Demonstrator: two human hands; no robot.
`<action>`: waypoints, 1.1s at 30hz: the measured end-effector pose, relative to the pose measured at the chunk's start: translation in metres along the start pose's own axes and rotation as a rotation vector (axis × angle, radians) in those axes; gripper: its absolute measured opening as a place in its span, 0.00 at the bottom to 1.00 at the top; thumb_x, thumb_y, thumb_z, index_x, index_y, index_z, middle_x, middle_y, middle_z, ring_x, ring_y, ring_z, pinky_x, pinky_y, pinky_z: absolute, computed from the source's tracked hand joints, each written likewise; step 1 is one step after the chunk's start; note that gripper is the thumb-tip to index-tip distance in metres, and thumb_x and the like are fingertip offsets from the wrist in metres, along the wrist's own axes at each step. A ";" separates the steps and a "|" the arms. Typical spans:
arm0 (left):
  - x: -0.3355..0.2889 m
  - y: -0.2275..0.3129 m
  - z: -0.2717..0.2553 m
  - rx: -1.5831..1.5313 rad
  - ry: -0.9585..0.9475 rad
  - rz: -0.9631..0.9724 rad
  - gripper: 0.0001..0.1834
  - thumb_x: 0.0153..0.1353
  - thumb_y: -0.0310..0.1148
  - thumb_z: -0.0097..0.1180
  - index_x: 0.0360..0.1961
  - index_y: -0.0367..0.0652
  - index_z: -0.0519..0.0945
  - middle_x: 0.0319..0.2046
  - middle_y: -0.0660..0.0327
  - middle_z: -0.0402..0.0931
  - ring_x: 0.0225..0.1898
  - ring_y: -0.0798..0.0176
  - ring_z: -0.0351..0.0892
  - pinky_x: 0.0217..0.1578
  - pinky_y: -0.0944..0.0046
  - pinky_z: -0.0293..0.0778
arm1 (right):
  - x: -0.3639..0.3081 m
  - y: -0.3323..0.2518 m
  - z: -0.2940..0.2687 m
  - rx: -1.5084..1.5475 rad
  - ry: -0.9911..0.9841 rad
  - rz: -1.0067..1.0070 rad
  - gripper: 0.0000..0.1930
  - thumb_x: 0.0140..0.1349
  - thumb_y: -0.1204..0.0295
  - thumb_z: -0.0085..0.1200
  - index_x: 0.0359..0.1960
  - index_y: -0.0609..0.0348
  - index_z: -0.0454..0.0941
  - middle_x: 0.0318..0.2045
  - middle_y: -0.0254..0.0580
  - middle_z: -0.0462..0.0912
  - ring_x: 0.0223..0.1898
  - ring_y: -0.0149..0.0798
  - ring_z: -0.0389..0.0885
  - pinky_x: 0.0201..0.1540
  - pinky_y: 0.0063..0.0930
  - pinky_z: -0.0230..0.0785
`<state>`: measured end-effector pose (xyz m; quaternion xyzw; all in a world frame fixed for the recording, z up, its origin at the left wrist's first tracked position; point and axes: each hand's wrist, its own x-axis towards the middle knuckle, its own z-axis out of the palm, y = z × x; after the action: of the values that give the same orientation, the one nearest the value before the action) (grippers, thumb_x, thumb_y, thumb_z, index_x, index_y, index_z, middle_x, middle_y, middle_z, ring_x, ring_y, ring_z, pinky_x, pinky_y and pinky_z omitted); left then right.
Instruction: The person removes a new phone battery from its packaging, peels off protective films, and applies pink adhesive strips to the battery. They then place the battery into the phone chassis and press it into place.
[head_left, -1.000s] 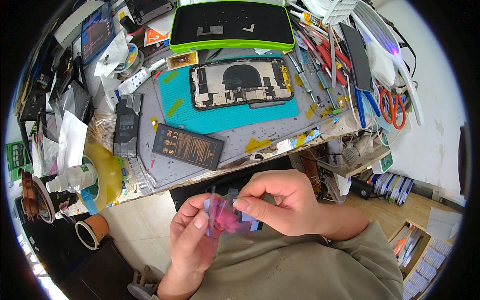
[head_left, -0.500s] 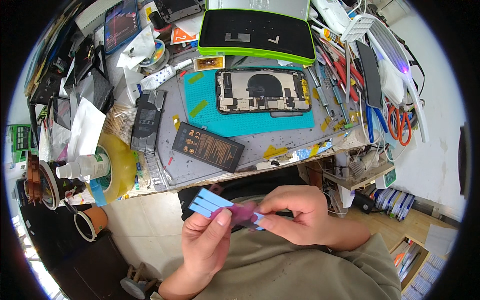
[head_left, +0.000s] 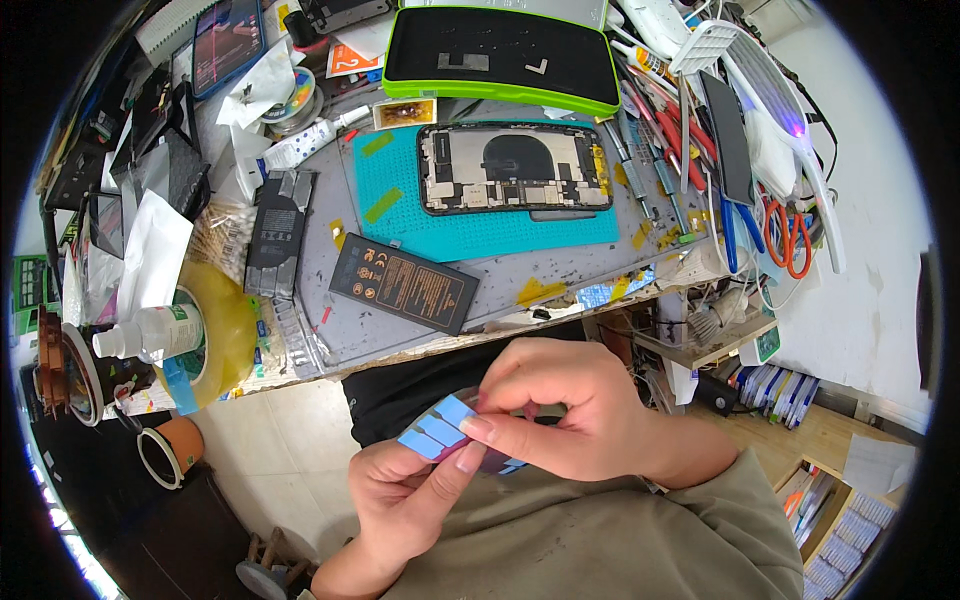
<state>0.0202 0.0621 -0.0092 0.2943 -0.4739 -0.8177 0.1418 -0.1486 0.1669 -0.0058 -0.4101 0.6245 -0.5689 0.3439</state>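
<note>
In front of my lap, my left hand [head_left: 405, 495] pinches a sheet of blue and purple adhesive strips [head_left: 437, 428] between thumb and fingers. My right hand [head_left: 575, 415] is closed at the same sheet, its thumb and fingertips on the edge of the blue pieces. Part of the purple film is hidden behind my fingers. Beyond my hands, a black battery [head_left: 404, 284] lies at an angle near the bench's front edge. An opened phone [head_left: 515, 168], its inside showing, rests on a teal mat [head_left: 470, 240]. A second, worn-looking dark battery [head_left: 279, 232] lies to the left.
A black tray in a green frame [head_left: 500, 105] stands at the back. Tweezers, screwdrivers and orange-handled scissors [head_left: 788, 240] crowd the right side. On the left are a yellow tape roll [head_left: 235, 330], a white bottle [head_left: 150, 335] and cotton swabs [head_left: 218, 240].
My right hand has moved left along the strip sheet, from its far end to the blue pieces near my left thumb. The sheet has tilted, and the view has shifted slightly.
</note>
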 end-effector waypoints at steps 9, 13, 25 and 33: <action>0.006 -0.002 -0.004 0.008 -0.085 -0.082 0.09 0.69 0.23 0.58 0.45 0.30 0.85 0.40 0.54 0.86 0.41 0.65 0.85 0.44 0.63 0.81 | 0.005 0.004 -0.005 0.053 -0.065 0.004 0.06 0.59 0.76 0.70 0.33 0.64 0.85 0.31 0.39 0.84 0.24 0.29 0.73 0.25 0.23 0.62; 0.007 -0.010 -0.011 -0.212 0.078 -0.099 0.14 0.74 0.35 0.52 0.51 0.36 0.82 0.46 0.55 0.85 0.45 0.54 0.87 0.48 0.51 0.84 | 0.004 -0.008 -0.005 -0.274 0.187 -0.123 0.13 0.53 0.74 0.73 0.41 0.59 0.87 0.32 0.39 0.83 0.28 0.34 0.79 0.29 0.26 0.71; 0.008 -0.006 0.005 -0.384 0.114 -0.097 0.16 0.75 0.43 0.50 0.54 0.45 0.76 0.47 0.60 0.81 0.47 0.60 0.79 0.51 0.52 0.74 | -0.013 0.003 0.014 -0.354 0.205 -0.281 0.26 0.47 0.63 0.77 0.43 0.61 0.78 0.38 0.44 0.82 0.36 0.45 0.83 0.37 0.34 0.77; 0.005 -0.012 0.000 -0.321 0.041 0.006 0.14 0.74 0.40 0.52 0.45 0.40 0.81 0.42 0.58 0.84 0.45 0.58 0.82 0.51 0.51 0.76 | -0.015 -0.001 0.005 -0.218 0.191 -0.240 0.15 0.56 0.70 0.71 0.41 0.64 0.81 0.35 0.46 0.86 0.31 0.45 0.85 0.32 0.32 0.77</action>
<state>0.0163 0.0658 -0.0211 0.2830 -0.3351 -0.8763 0.1992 -0.1376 0.1787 -0.0059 -0.4607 0.6587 -0.5711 0.1664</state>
